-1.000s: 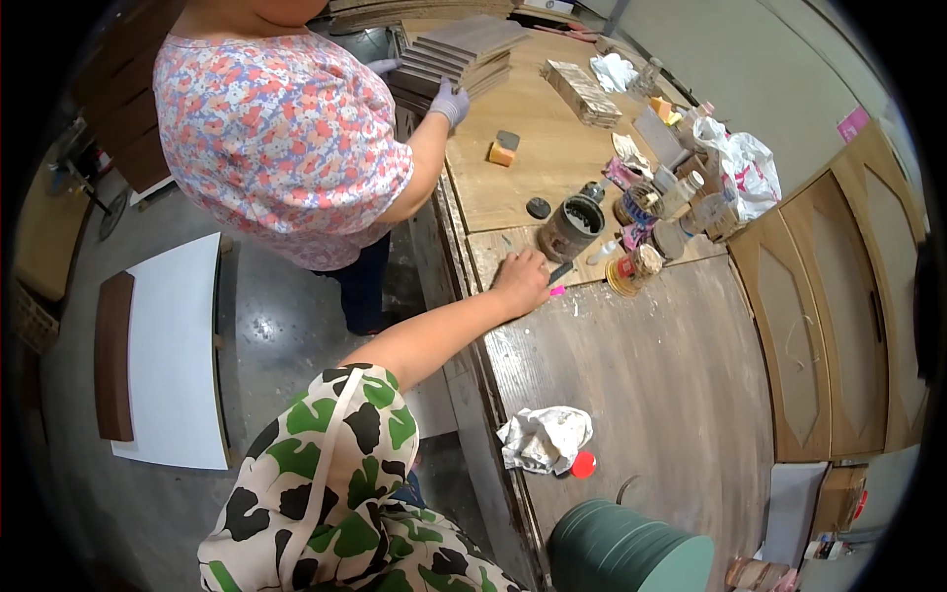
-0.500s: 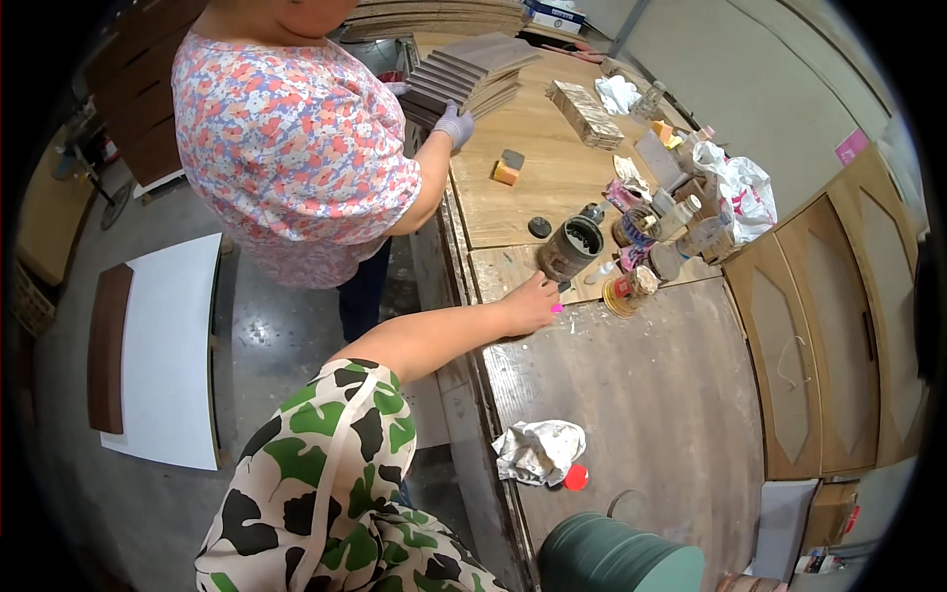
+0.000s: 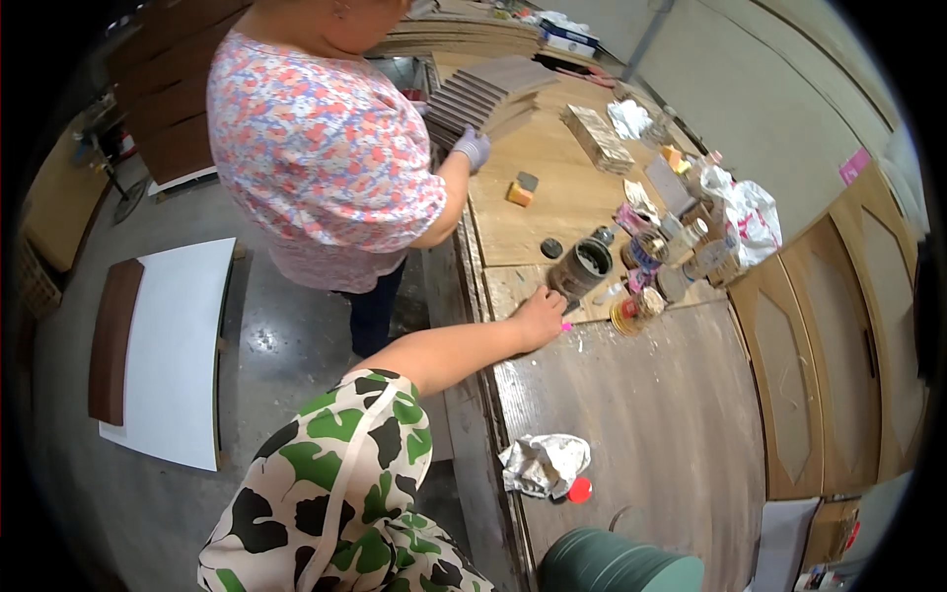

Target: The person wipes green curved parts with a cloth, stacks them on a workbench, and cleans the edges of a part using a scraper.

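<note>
One dark open jar [image 3: 574, 276] on the desk [image 3: 651, 424], mouth and long axis toward half past one; left hand [image 3: 540, 319] just beside it at half past seven, fingers bunched, cannot tell if clamped on anything; one pink piece [image 3: 567, 327] at the hand's four o'clock; one black lid [image 3: 550, 248] at the jar's ten.

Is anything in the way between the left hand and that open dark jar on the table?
Nothing visible does: the left hand is close beside the open dark jar, though I can't tell whether they touch. A small dark item lies just right of that hand.
</note>
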Motion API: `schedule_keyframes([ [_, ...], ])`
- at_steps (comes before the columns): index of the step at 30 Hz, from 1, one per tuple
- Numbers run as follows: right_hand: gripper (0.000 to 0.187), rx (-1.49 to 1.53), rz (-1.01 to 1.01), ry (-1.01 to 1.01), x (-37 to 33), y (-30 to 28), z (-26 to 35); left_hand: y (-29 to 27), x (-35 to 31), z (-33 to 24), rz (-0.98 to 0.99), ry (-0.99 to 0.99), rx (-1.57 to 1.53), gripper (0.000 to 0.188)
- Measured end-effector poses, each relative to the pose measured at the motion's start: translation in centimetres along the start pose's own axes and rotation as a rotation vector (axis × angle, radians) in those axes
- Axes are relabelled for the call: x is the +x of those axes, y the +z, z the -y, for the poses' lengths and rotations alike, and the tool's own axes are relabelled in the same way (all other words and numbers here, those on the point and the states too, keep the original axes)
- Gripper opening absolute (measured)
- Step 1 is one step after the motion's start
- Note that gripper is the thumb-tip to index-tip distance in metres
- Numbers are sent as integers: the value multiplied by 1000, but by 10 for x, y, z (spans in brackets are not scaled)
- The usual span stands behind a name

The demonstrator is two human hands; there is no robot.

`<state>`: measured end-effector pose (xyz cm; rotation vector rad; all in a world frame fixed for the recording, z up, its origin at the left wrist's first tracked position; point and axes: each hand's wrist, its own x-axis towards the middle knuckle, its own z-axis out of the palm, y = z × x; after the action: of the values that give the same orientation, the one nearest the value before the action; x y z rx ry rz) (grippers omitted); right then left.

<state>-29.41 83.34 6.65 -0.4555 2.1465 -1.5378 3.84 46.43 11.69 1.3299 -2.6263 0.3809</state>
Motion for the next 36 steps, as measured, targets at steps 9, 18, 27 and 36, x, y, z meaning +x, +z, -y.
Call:
schedule_keyframes([
  [9,30,-16,12,-7,5,13,1,17,2,-6,-11,125,54,22],
  [18,30,-8,5,-17,6,8,-3,12,-3,-11,-44,278,184,20],
  [27,30,60,-99,-19,-10,-58,-23,-54,-60,9,-216,-478,-1393,22],
  [36,30,187,-293,-38,-33,-137,-37,-142,-128,-68,-274,-471,-1778,17],
])
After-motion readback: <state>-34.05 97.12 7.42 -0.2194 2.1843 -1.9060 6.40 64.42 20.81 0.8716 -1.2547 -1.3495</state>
